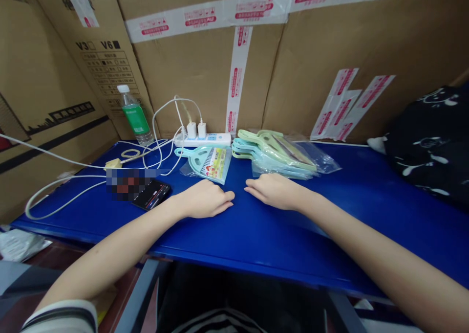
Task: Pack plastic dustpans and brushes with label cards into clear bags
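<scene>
My left hand point(205, 198) rests on the blue table with its fingers curled under and its thumb pointing right. Facing it, a small gap away, my right hand point(275, 191) is curled the same way. I see nothing held in either. Just behind my left hand lies a light blue mini dustpan set point(200, 158) in a clear bag, with a colourful label card. Beyond my right hand is a pile of bagged dustpan sets point(280, 149), pale green on top and light blue below.
A white power strip point(216, 139) with plugged-in chargers and looping white cables stands at the back. Left are a water bottle point(135, 118) with a green label and a phone point(152, 194). A black patterned cloth item point(428, 147) sits right. Cardboard walls point(205, 78) enclose the table point(227, 245).
</scene>
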`<control>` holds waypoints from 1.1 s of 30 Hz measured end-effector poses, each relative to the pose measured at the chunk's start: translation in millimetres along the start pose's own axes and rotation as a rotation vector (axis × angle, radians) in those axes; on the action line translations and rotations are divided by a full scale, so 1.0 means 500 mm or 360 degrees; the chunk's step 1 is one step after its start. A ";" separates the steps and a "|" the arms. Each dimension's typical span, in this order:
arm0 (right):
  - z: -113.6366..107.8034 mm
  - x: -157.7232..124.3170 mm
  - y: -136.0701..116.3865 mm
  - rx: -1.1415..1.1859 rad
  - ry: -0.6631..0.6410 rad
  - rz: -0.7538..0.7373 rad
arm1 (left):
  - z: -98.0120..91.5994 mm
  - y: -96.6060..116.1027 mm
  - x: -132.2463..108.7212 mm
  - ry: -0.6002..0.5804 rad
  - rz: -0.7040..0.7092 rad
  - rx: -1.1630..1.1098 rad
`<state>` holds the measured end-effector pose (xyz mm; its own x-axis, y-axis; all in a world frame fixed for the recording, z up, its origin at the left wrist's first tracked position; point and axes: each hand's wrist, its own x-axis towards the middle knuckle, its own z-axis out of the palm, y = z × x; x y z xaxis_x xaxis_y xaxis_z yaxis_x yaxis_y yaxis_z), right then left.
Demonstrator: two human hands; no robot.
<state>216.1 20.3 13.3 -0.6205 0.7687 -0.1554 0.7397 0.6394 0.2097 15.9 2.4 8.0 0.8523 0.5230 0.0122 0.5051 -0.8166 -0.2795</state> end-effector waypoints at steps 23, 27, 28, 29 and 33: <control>-0.004 -0.001 -0.002 0.0018 -0.0035 0.0031 | -0.006 0.001 0.002 -0.0089 -0.0030 0.0011; -0.003 -0.002 -0.002 0.0019 -0.0048 0.0031 | -0.008 0.001 0.002 -0.0086 -0.0027 0.0006; -0.002 -0.003 -0.002 0.0021 -0.0048 0.0030 | -0.008 0.001 0.002 -0.0084 -0.0030 0.0002; -0.002 -0.003 -0.002 0.0022 -0.0046 0.0029 | -0.008 0.001 0.002 -0.0086 -0.0032 -0.0003; -0.003 -0.002 -0.002 0.0025 -0.0037 0.0031 | -0.008 0.001 0.002 -0.0093 -0.0040 -0.0018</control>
<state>215.6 18.8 14.8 -0.5997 0.7811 -0.1740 0.7558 0.6243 0.1977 17.6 1.5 11.8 0.8302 0.5563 -0.0370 0.5279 -0.8057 -0.2687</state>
